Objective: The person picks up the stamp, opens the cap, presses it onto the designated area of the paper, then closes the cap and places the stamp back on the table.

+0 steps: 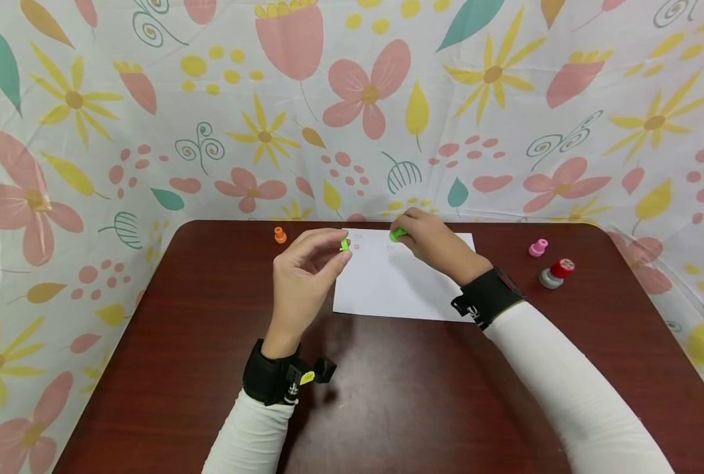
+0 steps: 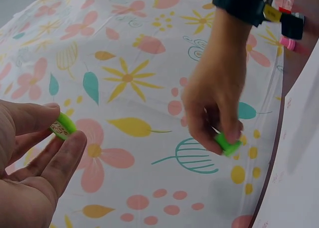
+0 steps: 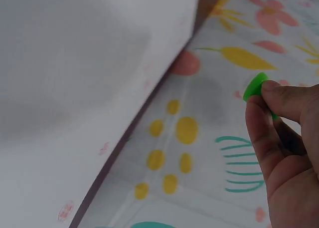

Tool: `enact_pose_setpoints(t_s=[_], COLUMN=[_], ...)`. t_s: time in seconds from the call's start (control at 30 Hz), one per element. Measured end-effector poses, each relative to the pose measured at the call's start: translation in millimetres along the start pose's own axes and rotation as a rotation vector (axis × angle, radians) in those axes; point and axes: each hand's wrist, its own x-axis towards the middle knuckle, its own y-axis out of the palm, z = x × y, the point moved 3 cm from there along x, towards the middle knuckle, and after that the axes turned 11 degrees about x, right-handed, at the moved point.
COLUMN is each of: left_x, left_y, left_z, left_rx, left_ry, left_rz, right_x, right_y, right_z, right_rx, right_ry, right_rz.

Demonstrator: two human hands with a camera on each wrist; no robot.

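Observation:
My left hand (image 1: 305, 270) pinches a small green disc (image 2: 63, 126) between thumb and fingertips, just off the paper's left edge. A pale face with a fine pattern shows on the disc in the left wrist view. Over the back of the white paper (image 1: 405, 283), my right hand (image 1: 433, 242) pinches a green stamp (image 3: 255, 86). Its flared end pokes out past the thumb; the fingers hide much of the rest. Small, faint reddish prints (image 1: 357, 247) mark the paper near its far left corner.
An orange stamp (image 1: 280, 235) stands at the table's back left. To the right of the paper lie a pink stamp (image 1: 538, 247) and a red-and-grey stamp (image 1: 556, 273). A flowered cloth (image 1: 369, 151) hangs behind the dark brown table (image 1: 387, 408).

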Motion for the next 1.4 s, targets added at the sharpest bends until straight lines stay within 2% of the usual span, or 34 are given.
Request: enact_pose_setpoints(t_s=[0.23, 0.5, 0.73, 0.87, 1.13, 1.4], left_x=[1.1, 0.9, -0.5, -2.0, -4.4, -10.3], left_y=[3.2, 8.2, 12.8, 15.3, 21.6, 28.3], left_z=[-0.5, -0.3, -2.3, -3.5, -3.7, -3.5], left_rx=[-0.022, -0.030, -0.014, -0.024, -0.032, -0.026], left_ry=[0.006, 0.002, -0.011, -0.014, -0.007, 0.001], left_rz=[0.010, 0.027, 0.043, 0.058, 0.082, 0.125], right_x=[-20, -41, -50, -53, -55, -63], right_y=[-9, -21, -22, -20, -17, -14], right_z=[23, 57, 82, 92, 105, 109], right_rx=[0.073, 0.173, 0.301, 0.384, 0.612, 0.679], right_ry=[-0.066, -0.063, -0.110, -0.110, -0.080, -0.052], right_rz=[-0.171, -0.291, -0.385, -0.422, -0.437, -0.443])
